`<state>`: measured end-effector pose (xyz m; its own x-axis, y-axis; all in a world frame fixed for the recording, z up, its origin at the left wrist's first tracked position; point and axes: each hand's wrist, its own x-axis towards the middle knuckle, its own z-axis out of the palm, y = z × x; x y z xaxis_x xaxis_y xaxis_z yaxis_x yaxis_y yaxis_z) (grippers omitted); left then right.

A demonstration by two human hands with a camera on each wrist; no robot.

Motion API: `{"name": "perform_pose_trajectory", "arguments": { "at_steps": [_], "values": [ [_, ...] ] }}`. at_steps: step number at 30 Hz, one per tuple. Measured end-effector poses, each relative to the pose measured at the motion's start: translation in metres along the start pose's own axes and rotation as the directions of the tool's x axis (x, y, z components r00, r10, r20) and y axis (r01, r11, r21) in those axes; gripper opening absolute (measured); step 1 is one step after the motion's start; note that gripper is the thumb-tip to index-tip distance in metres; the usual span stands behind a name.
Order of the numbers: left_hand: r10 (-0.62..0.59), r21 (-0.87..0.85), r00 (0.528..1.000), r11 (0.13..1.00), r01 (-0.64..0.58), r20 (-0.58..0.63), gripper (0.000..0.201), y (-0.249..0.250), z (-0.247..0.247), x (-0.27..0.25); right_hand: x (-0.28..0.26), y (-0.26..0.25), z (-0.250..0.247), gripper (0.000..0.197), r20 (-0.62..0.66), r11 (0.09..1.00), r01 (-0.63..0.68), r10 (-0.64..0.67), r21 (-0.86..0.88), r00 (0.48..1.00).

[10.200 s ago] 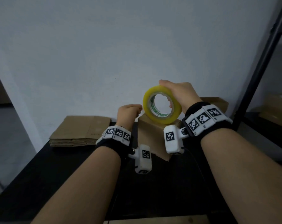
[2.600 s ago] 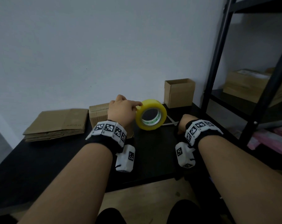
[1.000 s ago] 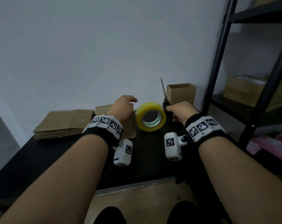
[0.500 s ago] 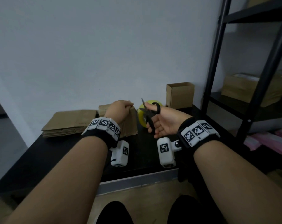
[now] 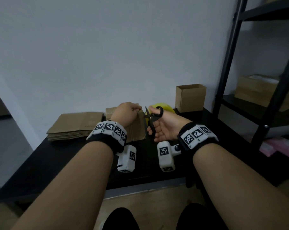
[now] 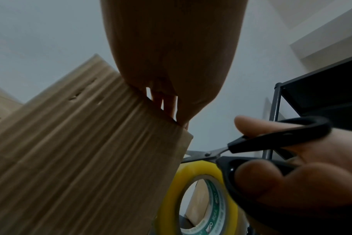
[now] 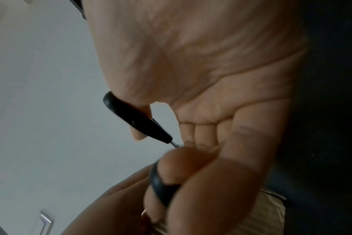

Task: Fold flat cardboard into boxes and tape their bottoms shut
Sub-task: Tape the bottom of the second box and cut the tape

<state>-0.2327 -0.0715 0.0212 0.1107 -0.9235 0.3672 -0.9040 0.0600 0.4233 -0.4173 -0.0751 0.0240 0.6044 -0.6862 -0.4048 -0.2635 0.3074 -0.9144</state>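
Our left hand (image 5: 126, 114) rests on top of the folded box (image 5: 137, 130) standing on the black table (image 5: 74, 156), fingers curled over its far upper edge. Our right hand (image 5: 165, 127) grips black scissors (image 5: 151, 119), thumb through one loop, blades parted beside the box's corner. The yellow tape roll (image 6: 201, 198) stands just behind them.

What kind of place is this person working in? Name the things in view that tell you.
Probably a small packing or storage room. A stack of flattened brown cardboard lies on the black table, a folded brown cardboard box stands by the wall, and a black metal shelving rack holds more cartons.
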Motion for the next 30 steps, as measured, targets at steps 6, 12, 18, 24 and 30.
{"name": "perform_pose_trajectory", "arguments": {
  "at_steps": [6, 12, 18, 24, 30],
  "values": [
    [0.001, -0.029, 1.0, 1.0, -0.001, -0.009, 0.029, -0.001, -0.002, 0.001, 0.014, -0.002, 0.001, 0.071, -0.019, 0.999, 0.029, -0.028, 0.046, 0.999],
    [0.017, -0.014, 1.0, 1.0, -0.017, -0.014, 0.03, 0.001, -0.003, -0.001, 0.02, 0.0, 0.0, 0.051, -0.062, 0.988, 0.073, -0.064, 0.137, 0.996],
    [0.017, -0.033, 1.0, 0.999, -0.018, -0.004, 0.03, 0.002, -0.003, -0.002, 0.017, 0.001, -0.003, 0.045, -0.125, 0.983, 0.119, -0.102, 0.14, 0.987],
    [0.01, -0.042, 1.0, 0.999, -0.01, 0.009, 0.03, 0.003, -0.003, -0.003, 0.016, 0.001, -0.005, 0.044, -0.134, 0.983, 0.108, -0.088, 0.151, 0.987],
    [-0.029, -0.078, 0.999, 0.997, 0.027, -0.022, 0.032, 0.006, -0.001, -0.005, 0.016, 0.0, -0.008, 0.045, -0.106, 0.986, 0.077, -0.062, 0.146, 0.992]
  ]
}}
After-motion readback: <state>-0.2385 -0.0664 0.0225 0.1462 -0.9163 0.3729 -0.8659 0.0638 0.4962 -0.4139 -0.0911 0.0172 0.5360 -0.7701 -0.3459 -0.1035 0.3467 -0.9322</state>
